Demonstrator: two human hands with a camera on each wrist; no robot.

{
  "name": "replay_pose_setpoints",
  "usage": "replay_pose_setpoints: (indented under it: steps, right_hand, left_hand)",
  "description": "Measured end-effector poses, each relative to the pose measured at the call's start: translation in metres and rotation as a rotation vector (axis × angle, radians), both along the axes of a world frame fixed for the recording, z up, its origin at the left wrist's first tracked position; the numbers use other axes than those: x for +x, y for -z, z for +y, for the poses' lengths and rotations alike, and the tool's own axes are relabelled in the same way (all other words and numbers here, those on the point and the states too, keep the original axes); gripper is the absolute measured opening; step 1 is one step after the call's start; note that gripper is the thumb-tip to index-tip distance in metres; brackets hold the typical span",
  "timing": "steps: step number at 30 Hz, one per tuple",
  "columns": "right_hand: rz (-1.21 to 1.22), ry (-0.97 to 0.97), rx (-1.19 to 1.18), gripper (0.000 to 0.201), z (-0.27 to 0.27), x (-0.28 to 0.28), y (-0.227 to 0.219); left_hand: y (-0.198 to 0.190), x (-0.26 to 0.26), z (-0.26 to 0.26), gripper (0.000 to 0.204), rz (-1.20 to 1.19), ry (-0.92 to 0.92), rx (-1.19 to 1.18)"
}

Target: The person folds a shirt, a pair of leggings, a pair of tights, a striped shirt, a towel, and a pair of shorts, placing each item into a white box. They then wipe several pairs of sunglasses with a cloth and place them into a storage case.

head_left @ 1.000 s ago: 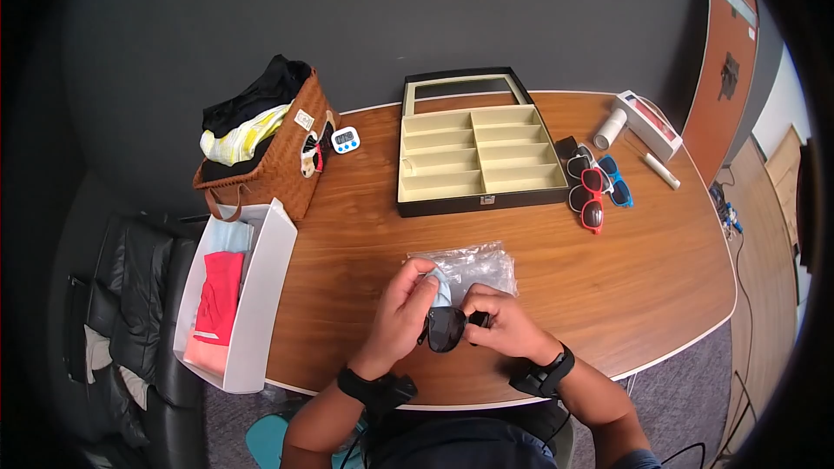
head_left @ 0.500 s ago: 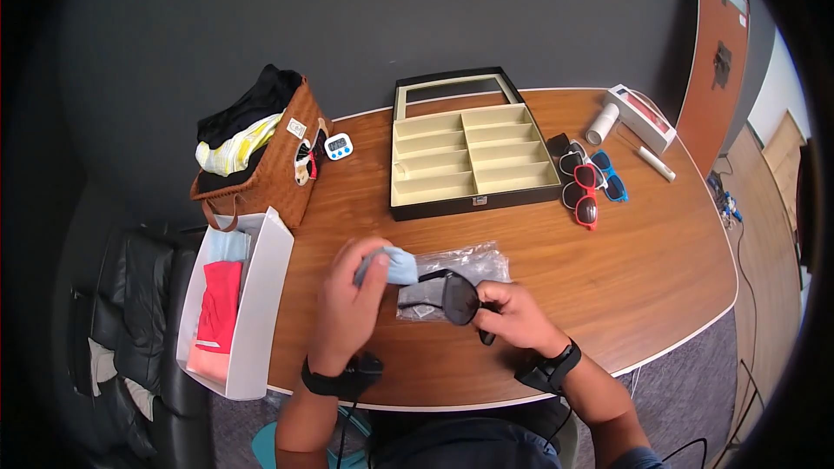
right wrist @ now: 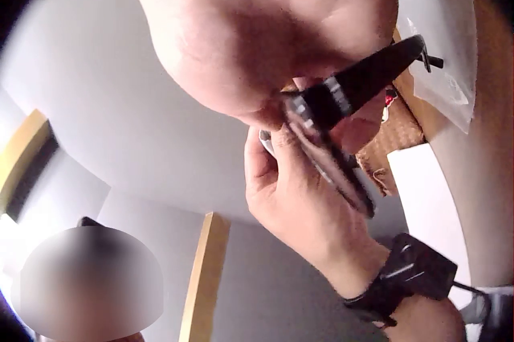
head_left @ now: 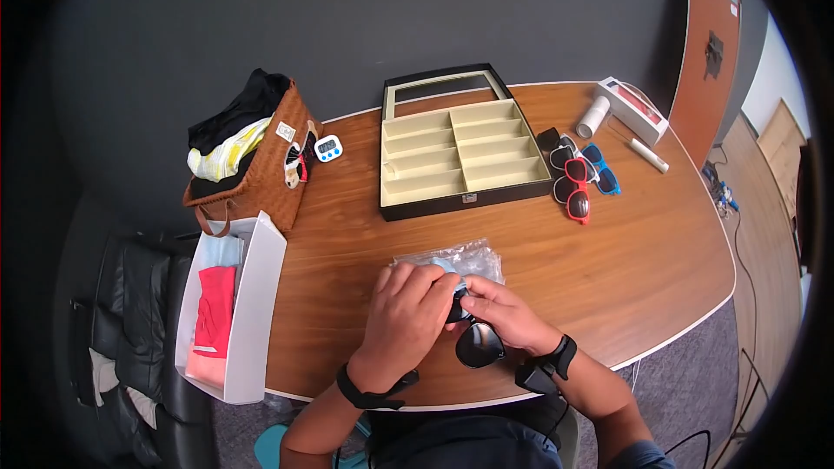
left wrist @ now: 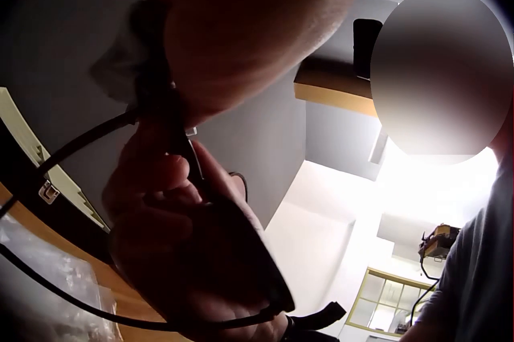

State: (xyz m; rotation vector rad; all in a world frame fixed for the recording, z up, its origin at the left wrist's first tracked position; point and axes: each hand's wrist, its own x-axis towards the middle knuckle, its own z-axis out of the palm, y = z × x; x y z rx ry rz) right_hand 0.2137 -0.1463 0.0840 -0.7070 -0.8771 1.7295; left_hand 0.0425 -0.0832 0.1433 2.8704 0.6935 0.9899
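Note:
Black sunglasses (head_left: 480,346) are held between both hands above the near part of the table, one dark lens hanging below the fingers. My left hand (head_left: 406,320) pinches a light blue cloth (head_left: 445,265) against the upper part of the glasses. On the other side, my right hand (head_left: 512,317) grips the frame with thumb and fingers. Close up in the right wrist view, a black temple arm (right wrist: 369,77) sticks out past the hands. Clear plastic bags (head_left: 476,259) lie flat just behind the hands.
A compartment case (head_left: 469,199) stands with its lid raised. Right of it are red sunglasses (head_left: 577,191), blue sunglasses (head_left: 607,179), a white tube (head_left: 593,117) and a white box (head_left: 634,112). At left are a wicker basket (head_left: 276,165), a timer (head_left: 328,148) and a white bin (head_left: 258,313) with cloths.
The left hand moved away left with the cloth, then came back right onto the glasses. The glasses have turned, with one lens now hanging lower.

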Motion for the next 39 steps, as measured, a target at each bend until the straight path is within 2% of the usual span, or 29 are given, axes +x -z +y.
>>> replay_pose_setpoints:
  steps: [2,4,6,10,12,13,14,16,17,18,20,24,28,30,34,35,36,38,39]
  right_hand:
    - [-0.040,-0.001,0.008,0.030,0.001,0.002,0.006]
    - [0.150,0.075,0.017,0.029,0.003,0.003,0.015]
    - [0.192,0.139,0.003,0.030,0.006,0.001,0.017]
    - [0.175,0.264,-0.019,0.028,0.010,0.003,0.013]
    - [0.162,0.358,-0.006,0.027,0.013,0.006,0.015]
    - [0.249,0.375,-0.017,0.027,0.012,0.007,0.010]
    - [0.233,0.436,-0.007,0.029,0.012,0.008,-0.001]
    - [0.294,0.433,0.067,0.027,0.013,0.017,-0.003]
    - [0.344,0.434,0.073,0.028,0.012,0.020,-0.002]
    - [0.345,0.436,0.071,0.028,0.011,0.023,-0.001]
    - [0.535,0.223,0.038,0.028,0.011,0.029,-0.002]
    - [0.561,0.035,-0.125,0.029,0.009,0.028,0.005]
    - [0.465,0.064,-0.131,0.025,0.012,0.029,0.013]
    - [0.449,0.101,-0.134,0.022,0.012,0.030,0.007]
    - [0.565,0.087,-0.134,0.022,0.011,0.030,0.010]
    - [0.645,0.074,-0.152,0.022,0.011,0.032,0.013]
    - [0.722,0.058,-0.170,0.023,0.012,0.033,0.015]
    - [0.790,0.066,-0.184,0.024,0.013,0.032,0.016]
    - [0.840,0.064,-0.220,0.023,0.013,0.031,0.016]
  left_hand:
    - [0.000,0.003,-0.003,0.025,0.006,0.009,-0.010]
    - [0.001,0.004,-0.009,0.029,-0.041,0.066,-0.088]
    - [0.006,0.006,-0.016,0.027,-0.006,0.088,-0.083]
    - [0.022,0.015,-0.038,0.020,0.076,0.146,-0.078]
    - [0.030,0.014,-0.045,0.020,0.204,0.224,-0.117]
    - [0.034,0.014,-0.050,0.020,0.253,0.238,-0.099]
    - [0.035,0.011,-0.052,0.020,0.251,0.237,-0.098]
    - [0.035,0.002,-0.049,0.020,0.134,0.359,-0.250]
    - [0.028,-0.002,-0.046,0.018,0.026,0.343,-0.296]
    - [0.018,-0.006,-0.044,0.016,-0.100,0.313,-0.458]
    - [0.008,-0.013,-0.031,0.014,-0.172,0.209,-0.629]
    - [0.004,-0.015,-0.015,0.014,-0.224,0.139,-0.690]
    - [-0.005,-0.020,-0.009,0.012,-0.244,0.139,-0.687]
    - [-0.005,-0.022,-0.008,0.013,-0.332,0.101,-0.917]
    - [0.014,-0.016,-0.017,0.009,-0.325,0.150,-0.702]
    - [0.018,-0.016,-0.019,0.007,-0.350,0.223,-0.814]
    - [0.021,-0.015,-0.024,0.007,-0.352,0.225,-0.815]
    - [0.025,-0.009,-0.034,0.006,-0.499,0.522,-1.304]
    - [0.025,-0.007,-0.036,0.009,-0.446,0.546,-1.404]
